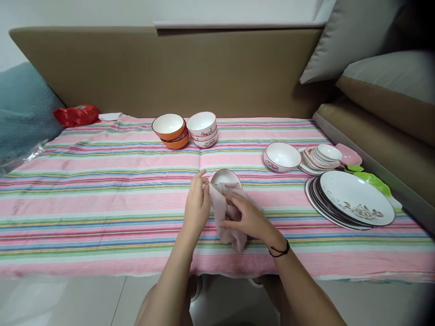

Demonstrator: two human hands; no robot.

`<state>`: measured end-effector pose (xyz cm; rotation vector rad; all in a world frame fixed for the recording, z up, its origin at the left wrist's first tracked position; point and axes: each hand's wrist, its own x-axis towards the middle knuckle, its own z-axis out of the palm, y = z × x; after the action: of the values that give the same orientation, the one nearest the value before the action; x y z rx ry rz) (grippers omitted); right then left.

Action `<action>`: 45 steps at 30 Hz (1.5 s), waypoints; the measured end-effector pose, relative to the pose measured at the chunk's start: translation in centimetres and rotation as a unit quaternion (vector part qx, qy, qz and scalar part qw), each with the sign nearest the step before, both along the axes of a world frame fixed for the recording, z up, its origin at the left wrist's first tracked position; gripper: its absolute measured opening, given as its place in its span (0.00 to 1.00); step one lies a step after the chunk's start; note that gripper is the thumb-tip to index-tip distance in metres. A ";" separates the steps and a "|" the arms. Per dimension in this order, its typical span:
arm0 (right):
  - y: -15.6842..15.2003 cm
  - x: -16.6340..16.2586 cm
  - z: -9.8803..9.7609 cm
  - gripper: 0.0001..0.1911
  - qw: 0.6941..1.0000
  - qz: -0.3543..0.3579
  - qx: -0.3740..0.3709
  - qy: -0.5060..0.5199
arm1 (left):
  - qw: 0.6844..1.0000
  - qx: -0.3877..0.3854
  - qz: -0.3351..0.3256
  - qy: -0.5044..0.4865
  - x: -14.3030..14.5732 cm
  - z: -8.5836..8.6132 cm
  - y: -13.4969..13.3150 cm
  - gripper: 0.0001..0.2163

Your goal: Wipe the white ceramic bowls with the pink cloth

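Fingers of your left hand (197,203) pinch the rim of the small red-rimmed white ceramic bowl (225,177); your right hand (245,216) presses a beige cloth (228,213) into it, just under your fingertips. Keep the bowl tilted, grip steady, and rub the whole inner wall.

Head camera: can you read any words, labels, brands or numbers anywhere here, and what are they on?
No text can be read.
Red packet: any print is too blurred to read.
White bowls, the bowl by the plates: red marks on the sides, too small to tell letters from pattern.
Big plate: a brown drawing, no letters.
Bowl at the left hand and cloth under the right hand: no print seen.
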<state>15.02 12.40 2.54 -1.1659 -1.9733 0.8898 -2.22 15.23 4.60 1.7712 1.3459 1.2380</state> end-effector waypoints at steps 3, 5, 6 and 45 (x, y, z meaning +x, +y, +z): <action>0.0 -0.2 0.2 0.25 0.997 -0.036 0.030 0.054 | 1.000 -0.020 -0.009 0.000 -0.1 -0.2 0.0 0.08; 0.1 -0.5 0.3 0.15 0.995 -0.045 0.050 0.075 | 1.000 -0.015 -0.013 0.023 -0.1 -0.2 0.1 0.09; 0.1 -0.6 0.3 0.13 0.994 -0.046 0.052 0.081 | 0.999 -0.009 -0.013 0.034 -0.2 -0.2 0.1 0.09; -0.8 -1.9 -2.3 0.29 0.964 -0.087 0.110 -0.227 | 0.977 -0.181 -0.107 0.028 0.1 -0.5 0.1 0.31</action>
<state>13.11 11.61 0.26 -1.4789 -2.2106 0.3164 -2.13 15.31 4.05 1.6477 1.2779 0.7761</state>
